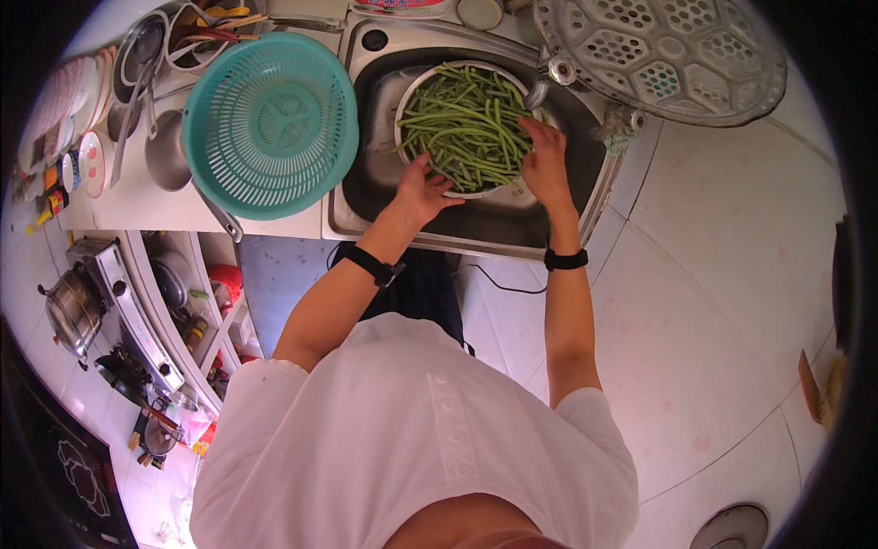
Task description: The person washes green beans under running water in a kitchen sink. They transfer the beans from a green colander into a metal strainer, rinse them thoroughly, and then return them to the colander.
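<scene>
Long green beans (466,127) fill a round metal basin (403,110) that sits in the stainless steel sink (501,223). My left hand (424,189) is at the basin's near left edge, fingers spread, fingertips by the beans. At the right edge of the basin, my right hand (547,161) has its fingers bent towards the beans; whether it grips any cannot be told. The faucet (538,92) reaches over the basin just above that hand. A teal plastic colander (271,127) stands on the counter left of the sink, with nothing in it.
Left of the colander are a metal ladle (167,159), stacked bowls (86,86) and a utensil holder (195,48). A large perforated metal steamer plate (669,58) lies behind the sink at the right. Lower left stands a gas stove (130,309) with a pot (74,309).
</scene>
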The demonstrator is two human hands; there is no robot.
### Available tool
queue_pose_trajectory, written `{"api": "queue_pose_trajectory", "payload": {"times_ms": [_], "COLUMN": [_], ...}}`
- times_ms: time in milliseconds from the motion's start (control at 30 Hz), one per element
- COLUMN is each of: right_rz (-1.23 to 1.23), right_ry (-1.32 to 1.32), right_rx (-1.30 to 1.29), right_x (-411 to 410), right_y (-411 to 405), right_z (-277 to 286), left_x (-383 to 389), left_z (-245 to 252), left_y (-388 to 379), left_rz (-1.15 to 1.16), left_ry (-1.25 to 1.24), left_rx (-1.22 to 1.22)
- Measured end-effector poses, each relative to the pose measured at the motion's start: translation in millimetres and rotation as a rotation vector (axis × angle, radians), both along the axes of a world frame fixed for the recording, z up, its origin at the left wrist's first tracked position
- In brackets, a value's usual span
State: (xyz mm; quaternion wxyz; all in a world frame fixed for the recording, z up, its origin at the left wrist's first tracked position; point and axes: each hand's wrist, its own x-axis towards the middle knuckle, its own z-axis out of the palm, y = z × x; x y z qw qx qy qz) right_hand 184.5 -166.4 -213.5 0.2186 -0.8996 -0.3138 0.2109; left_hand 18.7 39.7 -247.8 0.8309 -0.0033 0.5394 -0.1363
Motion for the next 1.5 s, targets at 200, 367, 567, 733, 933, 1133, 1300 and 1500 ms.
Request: {"api": "queue_pose_trajectory", "payload": {"times_ms": [200, 367, 567, 733, 933, 1133, 1300, 1500], "right_rz": [0.109, 0.132, 0.06, -0.076, 0.002, -0.015, -0.128, -0.12], "right_ry": [-0.181, -0.065, 0.0, 0.112, -0.004, -0.086, -0.027, 0.082], "right_rx": [-0.227, -0.416, -0.11, 0.026, -0.414, -0.473, 0.108, 0.0], "right_x": [-30.6, -24.8, -4.4, -13.6, -23.5, -25.2, 4.0, -12.0], "right_y": [76.1, 93.7, 78.5, 64.4, 91.3, 102.6, 67.0, 50.3], "right_z": [-35.0, -74.8, -48.8, -7.2, -33.5, -79.2, -53.6, -32.6], "left_x": [13.5, 28.1, 37.3, 36.3, 28.5, 47.5, 59.6, 46.7], "left_z": [-12.1, -36.6, -40.9, -5.5, -0.7, -34.9, -27.3, 7.9], "left_y": [-15.9, -14.4, -9.3, -19.2, -14.2, 2.3, 3.6, -6.7], "left_rz": [0.006, -0.071, -0.13, -0.225, -0.379, -0.427, -0.307, -0.316], "left_ry": [-0.017, 0.019, -0.006, 0.016, 0.063, 0.09, 0.057, 0.023], "left_rx": [0.136, 0.182, 0.205, 0.273, 0.423, 0.344, 0.374, 0.422]}}
